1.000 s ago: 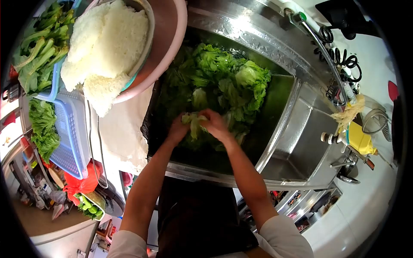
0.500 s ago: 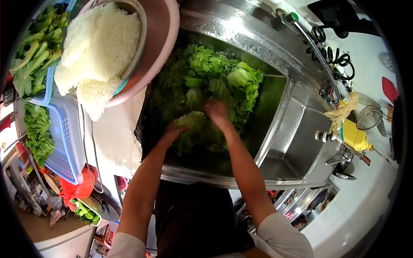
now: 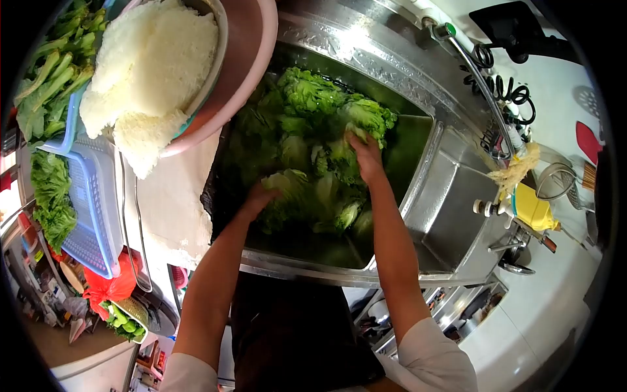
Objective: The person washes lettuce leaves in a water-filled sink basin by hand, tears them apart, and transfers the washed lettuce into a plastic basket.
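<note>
Several heads of green lettuce float in the water of a deep steel sink basin. My left hand is closed at the edge of a pale lettuce head on the near left. Its fingers are partly hidden under the leaves and water. Farther back on the right, my right hand is closed on the lettuce leaves, thumb toward the middle of the basin. Between my hands more lettuce lies half sunk.
A smaller steel basin adjoins on the right, below a spray tap. A pink tub and a bowl piled with a white spongy mass stand at the upper left. Blue baskets with greens line the left side.
My right hand has moved away and to the right, from the middle of the basin to the far-right lettuce. My left hand stays by the near-left head; lettuce between them has shifted.
</note>
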### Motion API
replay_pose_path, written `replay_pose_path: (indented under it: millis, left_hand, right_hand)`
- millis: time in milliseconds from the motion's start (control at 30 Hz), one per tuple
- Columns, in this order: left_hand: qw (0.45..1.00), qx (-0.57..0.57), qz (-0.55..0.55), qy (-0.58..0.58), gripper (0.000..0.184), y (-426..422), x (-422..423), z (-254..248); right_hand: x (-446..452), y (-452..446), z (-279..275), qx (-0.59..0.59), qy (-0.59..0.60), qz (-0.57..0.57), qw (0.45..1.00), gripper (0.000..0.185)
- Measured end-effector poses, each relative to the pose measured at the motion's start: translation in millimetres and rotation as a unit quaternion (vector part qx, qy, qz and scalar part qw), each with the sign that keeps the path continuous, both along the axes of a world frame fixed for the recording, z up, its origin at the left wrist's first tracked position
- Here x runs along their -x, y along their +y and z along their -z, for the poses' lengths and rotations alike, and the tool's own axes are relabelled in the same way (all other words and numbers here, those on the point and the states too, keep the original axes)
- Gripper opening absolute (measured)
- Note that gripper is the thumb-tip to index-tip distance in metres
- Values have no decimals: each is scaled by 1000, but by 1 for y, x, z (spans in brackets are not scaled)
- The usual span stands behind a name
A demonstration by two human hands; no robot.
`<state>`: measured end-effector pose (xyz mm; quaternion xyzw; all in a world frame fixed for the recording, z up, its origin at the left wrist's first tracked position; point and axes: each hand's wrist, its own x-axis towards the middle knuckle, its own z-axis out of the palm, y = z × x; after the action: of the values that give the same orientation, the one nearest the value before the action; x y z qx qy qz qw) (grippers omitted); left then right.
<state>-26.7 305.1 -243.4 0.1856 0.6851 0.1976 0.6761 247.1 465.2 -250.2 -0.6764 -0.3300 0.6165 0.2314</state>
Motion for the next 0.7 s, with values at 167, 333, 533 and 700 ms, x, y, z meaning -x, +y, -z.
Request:
replay_pose_path:
  millis: [167, 333, 533, 700]
  left_hand:
    - [1000, 7, 18, 4, 86, 5, 9, -3]
    - [999, 1, -41, 25, 60, 6, -2, -6]
    - [994, -6, -91, -52, 64, -24, 13, 54]
    - [988, 43, -139, -58, 69, 1, -4, 23]
  right_hand:
    - [27, -44, -50, 22, -38, -173, 984, 74]
    - [103, -109, -29, 36, 88, -170, 981, 62]
    - [102, -140, -9, -79, 43, -157, 984, 46]
    - [108, -159, 21, -120, -75, -226, 964, 42]
